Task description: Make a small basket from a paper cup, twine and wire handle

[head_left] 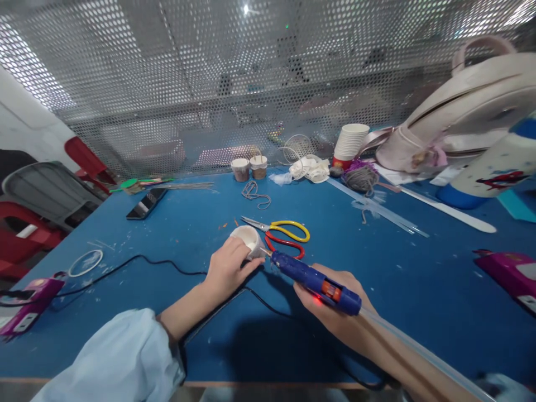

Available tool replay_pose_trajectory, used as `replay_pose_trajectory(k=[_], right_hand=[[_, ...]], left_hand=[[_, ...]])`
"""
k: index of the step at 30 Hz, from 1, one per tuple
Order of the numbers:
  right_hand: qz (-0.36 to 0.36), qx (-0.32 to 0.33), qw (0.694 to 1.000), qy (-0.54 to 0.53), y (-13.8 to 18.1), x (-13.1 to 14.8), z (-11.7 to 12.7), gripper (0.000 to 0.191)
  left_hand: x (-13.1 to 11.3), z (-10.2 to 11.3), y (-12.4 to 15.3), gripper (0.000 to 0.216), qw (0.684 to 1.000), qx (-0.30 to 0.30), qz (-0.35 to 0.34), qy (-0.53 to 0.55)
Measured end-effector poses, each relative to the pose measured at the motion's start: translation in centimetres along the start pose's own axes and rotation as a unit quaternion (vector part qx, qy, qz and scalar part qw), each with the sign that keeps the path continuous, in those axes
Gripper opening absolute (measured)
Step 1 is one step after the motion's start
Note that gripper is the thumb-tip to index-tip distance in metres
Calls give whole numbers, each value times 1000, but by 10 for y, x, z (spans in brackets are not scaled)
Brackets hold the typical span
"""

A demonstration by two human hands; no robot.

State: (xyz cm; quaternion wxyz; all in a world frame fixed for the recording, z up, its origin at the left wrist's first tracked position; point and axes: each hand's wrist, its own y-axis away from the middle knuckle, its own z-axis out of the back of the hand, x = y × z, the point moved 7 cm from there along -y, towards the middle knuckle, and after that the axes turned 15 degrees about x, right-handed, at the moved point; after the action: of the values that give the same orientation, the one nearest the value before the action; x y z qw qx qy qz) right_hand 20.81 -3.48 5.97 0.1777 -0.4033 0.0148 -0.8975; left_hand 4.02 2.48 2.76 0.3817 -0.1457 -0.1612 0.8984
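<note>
My left hand [229, 266] is closed around a small whitish cup [256, 243], its fingers over the rim. The cup is tilted, with its opening showing toward the back. In my right hand [330, 304] is a blue hot glue gun [307, 275], its nozzle at the right side of the cup. Whether the tip touches the cup I cannot tell. A red light glows by the gun, and a clear glue stick [402, 335] sticks out of its back end. Just behind the cup lie scissors [288, 234] with one yellow and one red handle loop.
A black cord [167, 261] crosses the table from a purple power strip [36, 304]. Behind are a phone [147, 203], two small tubs [249, 168], grey cord [255, 194], stacked paper cups [350, 144], yarn [360, 177] and clear glue sticks [372, 207]. A bag [464, 111] and bottle [489, 167] stand right.
</note>
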Motion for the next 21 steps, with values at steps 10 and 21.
replay_pose_trajectory(k=[10,21], right_hand=[[14,-31,999,-4,1,1,6,26],[23,-14,1000,-10,2,1,7,25]], left_hand=[[-10,9,2,12,997,31,-35,69],[-11,9,1,11,987,120,-95,50]])
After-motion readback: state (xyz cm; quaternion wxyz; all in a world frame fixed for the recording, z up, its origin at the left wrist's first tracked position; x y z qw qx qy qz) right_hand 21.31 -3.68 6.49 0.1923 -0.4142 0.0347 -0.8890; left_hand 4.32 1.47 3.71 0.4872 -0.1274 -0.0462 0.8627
